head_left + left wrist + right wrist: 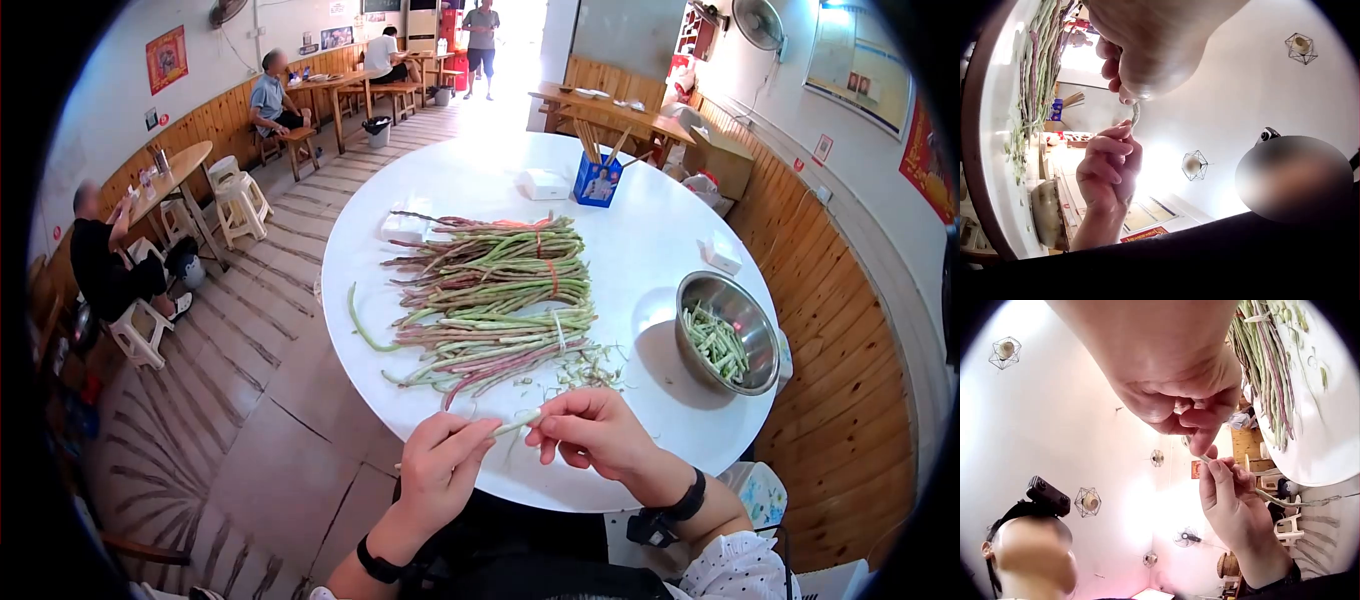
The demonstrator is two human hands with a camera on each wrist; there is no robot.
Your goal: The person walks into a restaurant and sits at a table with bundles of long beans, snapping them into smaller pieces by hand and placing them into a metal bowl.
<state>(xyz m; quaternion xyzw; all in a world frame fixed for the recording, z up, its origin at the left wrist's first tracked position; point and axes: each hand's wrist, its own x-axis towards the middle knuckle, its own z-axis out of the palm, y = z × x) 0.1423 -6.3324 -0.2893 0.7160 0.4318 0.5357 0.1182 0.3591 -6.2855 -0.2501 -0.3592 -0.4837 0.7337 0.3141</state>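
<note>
Over the table's near edge, my left hand (440, 465) pinches a pale green long bean (518, 424) between thumb and fingers. My right hand (600, 430) pinches the same bean close to its tip, a short stretch showing between the hands. In the right wrist view, the rest of the bean (1279, 501) trails out behind the left hand. Beyond the hands lie several bundles of green and purplish long beans (490, 275), tied with bands. Small trimmed scraps (595, 368) are scattered beside them. To the right, a steel bowl (766, 372) holds broken bean pieces (715, 345).
A single bean (362, 325) lies at the left of the round white table (455, 175). Toward the back stand a blue chopstick box (597, 183) and a white tissue pack (544, 184). Another white pack (720, 254) sits behind the bowl. Several people sit or stand farther off.
</note>
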